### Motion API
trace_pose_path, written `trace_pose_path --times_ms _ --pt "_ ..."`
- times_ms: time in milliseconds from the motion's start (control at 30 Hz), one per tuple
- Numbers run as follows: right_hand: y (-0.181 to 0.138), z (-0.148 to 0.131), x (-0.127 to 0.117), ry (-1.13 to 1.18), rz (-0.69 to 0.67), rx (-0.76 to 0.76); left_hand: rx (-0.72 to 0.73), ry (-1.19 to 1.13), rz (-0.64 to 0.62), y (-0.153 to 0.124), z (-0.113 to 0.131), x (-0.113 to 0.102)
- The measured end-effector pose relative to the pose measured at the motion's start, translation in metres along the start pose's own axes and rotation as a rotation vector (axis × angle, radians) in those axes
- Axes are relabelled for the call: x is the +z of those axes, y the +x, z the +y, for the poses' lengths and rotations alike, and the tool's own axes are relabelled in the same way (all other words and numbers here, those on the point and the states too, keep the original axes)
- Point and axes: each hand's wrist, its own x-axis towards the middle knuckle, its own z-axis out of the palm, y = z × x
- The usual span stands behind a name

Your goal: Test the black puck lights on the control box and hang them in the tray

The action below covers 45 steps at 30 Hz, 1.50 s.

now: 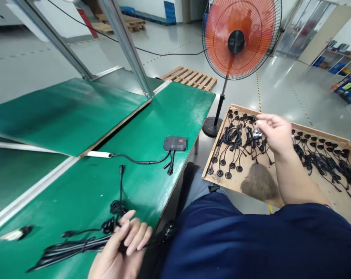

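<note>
My left hand rests low on the green table, fingers curled around a bundle of black cables that trails to the left. My right hand reaches out over a wooden tray on my right and pinches a small black connector piece above the pile. Several black cables with round ends lie in rows in the tray. A small black box with a cable lies further up the table.
An orange standing fan stands behind the tray. A wooden pallet lies on the floor beyond the table. Metal frame legs rise from the table's far side. Shelving stands at far right.
</note>
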Motion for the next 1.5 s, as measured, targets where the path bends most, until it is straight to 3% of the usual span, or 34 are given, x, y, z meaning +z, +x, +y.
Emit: trace_pose_path --times_ms 133,267,367,500,600,700,767,867,967,1133,1233,1333,1433,1500 --pt "-0.058 0.067 0.024 -0.380 -0.342 0.369 -0.015 -0.004 0.012 0.005 -0.003 -0.002" --pt "-0.112 0.115 0.057 -0.544 -0.473 0.492 -0.054 -0.015 0.071 0.010 -0.005 -0.005" --pt "-0.130 0.125 0.060 -0.619 -0.536 0.505 -0.066 -0.012 0.032 0.009 -0.004 -0.005" --pt "-0.127 0.121 0.051 -0.717 -0.608 0.486 -0.048 -0.054 0.001 0.005 -0.002 -0.005" --pt "-0.120 0.097 0.063 -0.741 -0.532 0.344 -0.046 -0.116 0.021 0.007 -0.001 -0.004" --pt "-0.129 0.037 0.098 -0.345 -0.503 0.075 -0.044 -0.157 0.022 0.010 -0.001 -0.002" --pt "-0.142 -0.014 0.129 0.021 -0.650 -0.143 -0.045 -0.175 0.004 0.010 -0.001 0.000" --pt "-0.157 -0.074 0.172 0.329 -0.874 -0.442 -0.052 -0.196 -0.050 0.009 -0.002 0.002" --pt "-0.160 -0.097 0.197 0.423 -1.024 -0.510 -0.048 -0.210 -0.098 0.006 -0.002 -0.001" --pt "-0.161 -0.099 0.207 0.470 -1.160 -0.463 0.006 -0.222 -0.118 0.002 -0.004 -0.006" --pt "-0.157 -0.105 0.202 0.519 -1.134 -0.393 0.006 -0.192 -0.124 0.004 -0.005 -0.008" --pt "-0.134 -0.107 0.183 0.545 -0.997 -0.193 -0.038 -0.116 -0.122 0.005 -0.007 -0.012" --pt "-0.089 -0.093 0.144 0.480 -0.726 0.056 -0.089 -0.050 -0.083 0.003 -0.007 -0.016" --pt "-0.054 -0.078 0.105 0.381 -0.474 0.124 -0.108 -0.021 -0.024 0.003 -0.006 -0.018"
